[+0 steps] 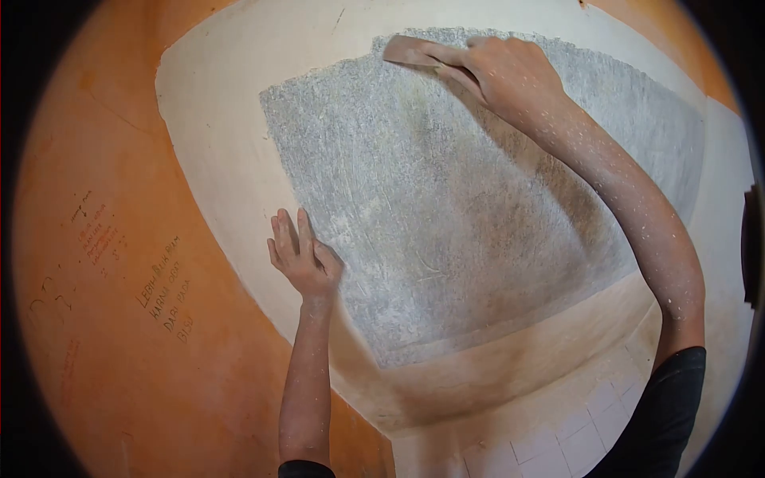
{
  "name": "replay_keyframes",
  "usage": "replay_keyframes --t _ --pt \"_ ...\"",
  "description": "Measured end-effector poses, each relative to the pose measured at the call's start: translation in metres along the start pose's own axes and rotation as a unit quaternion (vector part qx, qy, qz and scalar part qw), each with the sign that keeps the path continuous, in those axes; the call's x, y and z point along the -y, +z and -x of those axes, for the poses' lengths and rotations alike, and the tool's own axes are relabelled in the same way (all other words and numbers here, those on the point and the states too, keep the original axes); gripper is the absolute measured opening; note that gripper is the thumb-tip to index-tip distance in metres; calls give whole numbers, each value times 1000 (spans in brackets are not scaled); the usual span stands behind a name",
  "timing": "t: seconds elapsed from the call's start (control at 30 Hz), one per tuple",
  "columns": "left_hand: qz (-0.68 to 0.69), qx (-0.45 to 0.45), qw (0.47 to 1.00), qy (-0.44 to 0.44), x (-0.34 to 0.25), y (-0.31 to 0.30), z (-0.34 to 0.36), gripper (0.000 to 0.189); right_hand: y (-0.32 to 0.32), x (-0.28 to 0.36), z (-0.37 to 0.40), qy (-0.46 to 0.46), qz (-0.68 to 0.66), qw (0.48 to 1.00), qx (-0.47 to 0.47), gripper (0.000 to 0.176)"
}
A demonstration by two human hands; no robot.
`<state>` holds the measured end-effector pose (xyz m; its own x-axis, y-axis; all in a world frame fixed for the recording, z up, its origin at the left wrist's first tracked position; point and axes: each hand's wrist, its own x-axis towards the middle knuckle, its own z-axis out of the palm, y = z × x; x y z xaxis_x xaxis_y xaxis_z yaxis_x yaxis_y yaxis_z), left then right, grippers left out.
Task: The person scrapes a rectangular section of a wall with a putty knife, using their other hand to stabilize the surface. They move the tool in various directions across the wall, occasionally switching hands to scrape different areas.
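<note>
A rough grey patch (pixel 382 199) with ragged edges covers much of the smooth cream wall (pixel 215 103). At the patch's upper edge, my right hand (pixel 514 76) grips a flat scraper (pixel 410 52), its wide blade lying against the grey surface. White specks dot my right hand and forearm. Lower down, my left hand (pixel 303 255) rests with spread fingers on the wall at the patch's left edge, holding nothing. The scraper's handle is mostly hidden within my right hand.
Orange wall (pixel 111 199) with handwriting (pixel 163 287) lies at the left. Below the patch, a cream ledge (pixel 478 382) runs above white tiles (pixel 558 446). A dark object (pixel 751 247) stands at the far right edge.
</note>
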<state>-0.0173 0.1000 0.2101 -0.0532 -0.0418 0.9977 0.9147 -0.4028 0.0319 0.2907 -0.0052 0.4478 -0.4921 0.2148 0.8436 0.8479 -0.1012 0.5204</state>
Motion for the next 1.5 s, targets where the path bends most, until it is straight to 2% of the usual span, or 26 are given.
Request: replay_keyframes --t 0.27,0.33,0.43,0.57,0.67,0.73,0.87,0.93,1.07,1.13,1.17,1.23,1.27,1.33,1.5 --pt "4 -2 1000 -2 1 1 -1 56 -7 3 -6 31 -40 999 12 30" --pt "2 5 1000 -5 0 1 2 56 -1 -2 -20 -7 -18 1000 -14 30" --pt "6 -2 1000 9 4 1 1 56 -8 -5 -4 -13 -27 999 23 32" --pt "6 -2 1000 1 0 0 0 54 1 0 -17 -32 -2 999 15 34" --pt "6 -2 1000 6 0 -1 -1 53 4 13 -38 -55 -56 996 -36 37" --pt "14 5 1000 8 4 -4 3 53 -24 20 -25 2 -54 993 104 39" --pt "11 -7 1000 -1 3 0 -2 53 -7 -7 -16 -28 -19 998 55 40" --pt "11 -1 1000 7 2 -1 1 53 -1 -10 -24 -77 15 997 -16 40" --pt "17 1 1000 5 4 -2 2 53 -1 -9 -9 -58 -6 998 20 39" --pt "21 -8 1000 2 2 0 2 53 -6 0 -15 -18 -33 996 80 39" --pt "19 -5 1000 0 1 -1 1 53 -1 4 -24 -15 -34 996 80 39" --pt "19 -1 1000 1 -1 -1 2 53 8 11 -46 -79 -35 996 -34 39" --pt "18 2 1000 -1 1 -1 4 53 4 9 -42 -75 -34 996 -36 39" --pt "19 6 1000 0 5 -2 3 53 -13 11 -33 -52 -30 998 34 39" --pt "27 -5 1000 -1 3 0 3 52 -11 -3 -26 -52 6 998 32 38"
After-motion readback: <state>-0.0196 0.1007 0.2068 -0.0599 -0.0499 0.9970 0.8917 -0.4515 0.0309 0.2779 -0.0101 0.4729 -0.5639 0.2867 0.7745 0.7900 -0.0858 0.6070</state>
